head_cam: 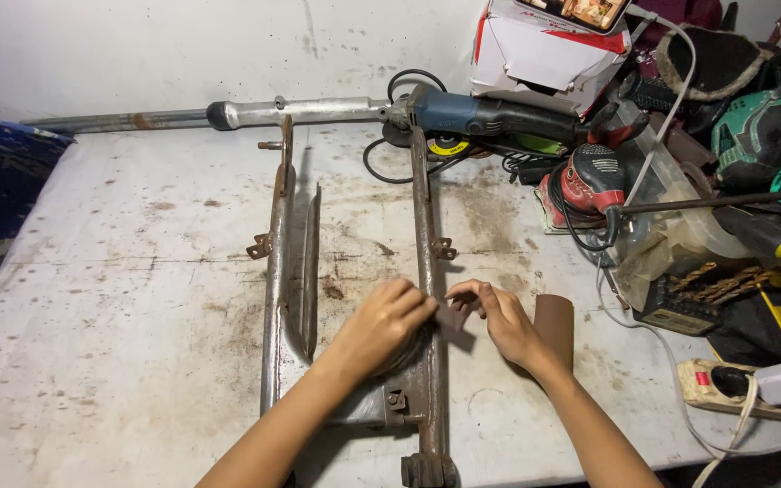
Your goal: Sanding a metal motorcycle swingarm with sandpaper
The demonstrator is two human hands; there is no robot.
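We pinch a small dark sandpaper piece point(452, 316) between left hand point(381, 325) and right hand point(503, 323), fingers clenched on it, directly over the rusty frame bar point(425, 235); it seems light, floppy; grip edges.

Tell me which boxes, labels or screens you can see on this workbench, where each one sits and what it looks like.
Cardboard box: back of the table against the wall, white with red edges, flaps torn open.
Screen: lying on top of the box, dark frame, lit warm-coloured picture, cut by the top edge.
Round label: on the blue angle grinder's disc, yellow and black.
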